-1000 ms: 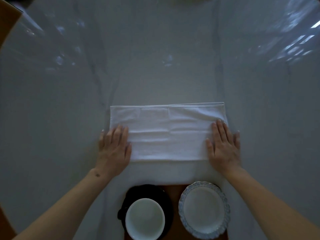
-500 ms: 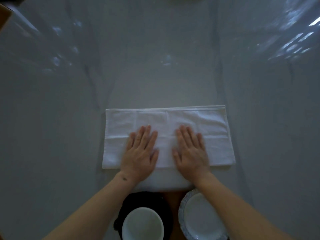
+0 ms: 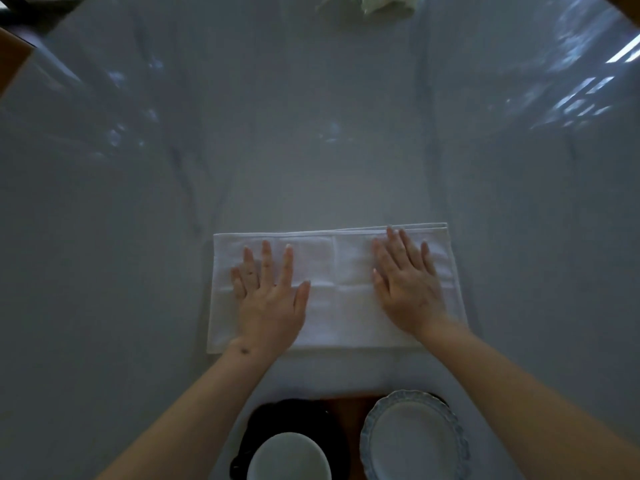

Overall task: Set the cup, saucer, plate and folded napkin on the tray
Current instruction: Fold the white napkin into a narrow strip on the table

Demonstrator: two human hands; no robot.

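Note:
A white folded napkin (image 3: 341, 306) lies flat on the grey marble table (image 3: 311, 150). My left hand (image 3: 268, 299) presses flat on its left half, fingers spread. On the right half my right hand (image 3: 408, 285) lies flat as well, fingertips near the napkin's far edge. Close to me, a white cup (image 3: 289, 457) stands on a dark saucer (image 3: 256, 427). Beside it on the right is a white plate (image 3: 414, 438) with a blue patterned rim. Both sit on a brown tray (image 3: 349, 410), mostly hidden.
A pale crumpled object (image 3: 377, 3) sits at the table's far edge. Brown wood shows at the upper left corner (image 3: 10, 60). Window light reflects on the table's right side.
Both hands slid from the napkin's middle outward and slightly away from me, still flat on the cloth. A second ago they were at its outer near corners.

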